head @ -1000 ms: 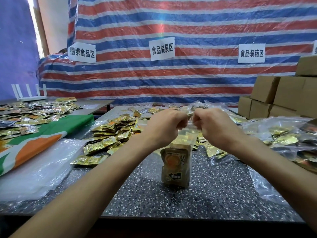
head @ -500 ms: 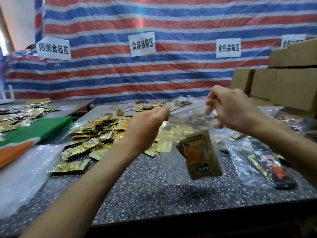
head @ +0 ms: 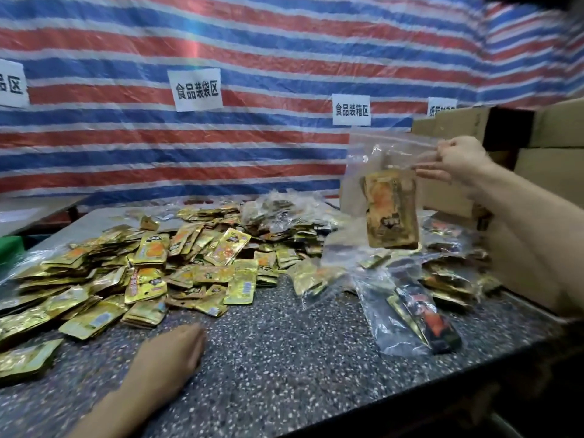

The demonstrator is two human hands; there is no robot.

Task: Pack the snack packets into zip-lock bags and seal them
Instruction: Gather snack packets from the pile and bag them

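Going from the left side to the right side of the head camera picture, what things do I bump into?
A heap of gold snack packets → zip-lock bag held up in the air → right hand pinching it → cardboard boxes.

Table (head: 284, 358): speckled grey stone look, smooth, with a faint sheen.
Packets (head: 151, 273): gold foil, glossy and crinkled, bright where light strikes; orange print on the faces.
Bag (head: 379, 159): thin clear plastic film, glossy, creased; the gold pack inside looks dulled through it.
Filled bags (head: 379, 298): the same clear film, wrinkled, shiny in patches.
Dark packet (head: 426, 320): glossy black and orange wrapper under clear plastic.
Tarp (head: 252, 42): woven plastic sheet in red, blue and white stripes, rumpled, soft sheen.
Signs (head: 197, 90): white paper, matt, black print.
Boxes (head: 553, 172): plain brown cardboard, matt.
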